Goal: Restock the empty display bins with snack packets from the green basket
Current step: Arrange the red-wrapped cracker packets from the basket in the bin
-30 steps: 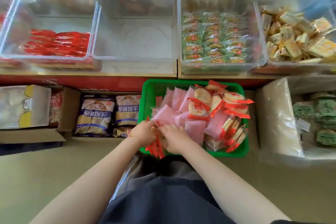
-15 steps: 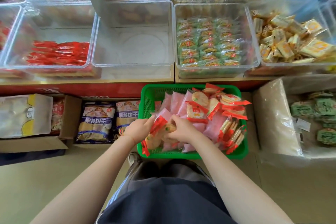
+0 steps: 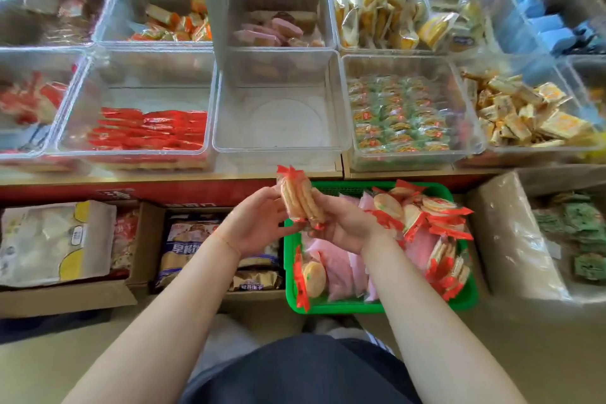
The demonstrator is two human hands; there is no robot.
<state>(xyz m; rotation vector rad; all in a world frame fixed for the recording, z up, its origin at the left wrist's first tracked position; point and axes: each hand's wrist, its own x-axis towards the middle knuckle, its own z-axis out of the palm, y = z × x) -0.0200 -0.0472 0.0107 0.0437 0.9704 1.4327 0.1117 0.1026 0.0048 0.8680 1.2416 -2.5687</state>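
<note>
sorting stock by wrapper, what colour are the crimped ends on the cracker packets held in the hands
Red-orange, on clear wrappers, on the cracker packets both hands hold; head view.

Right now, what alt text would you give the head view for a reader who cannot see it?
Both hands, left hand and right hand, hold a stack of red-edged cracker packets above the green basket of snacks. Just beyond, an empty clear bin sits between a bin of red packets and a bin of green packets.

Basket (image 3: 462, 302) on floor, just below shelf (image 3: 196, 178). Empty bin (image 3: 282, 144) on shelf behind basket's left corner. Packet stack (image 3: 300, 197) in my fingers (image 3: 331, 207) above that corner. Cardboard boxes (image 3: 144, 246) left of basket.
</note>
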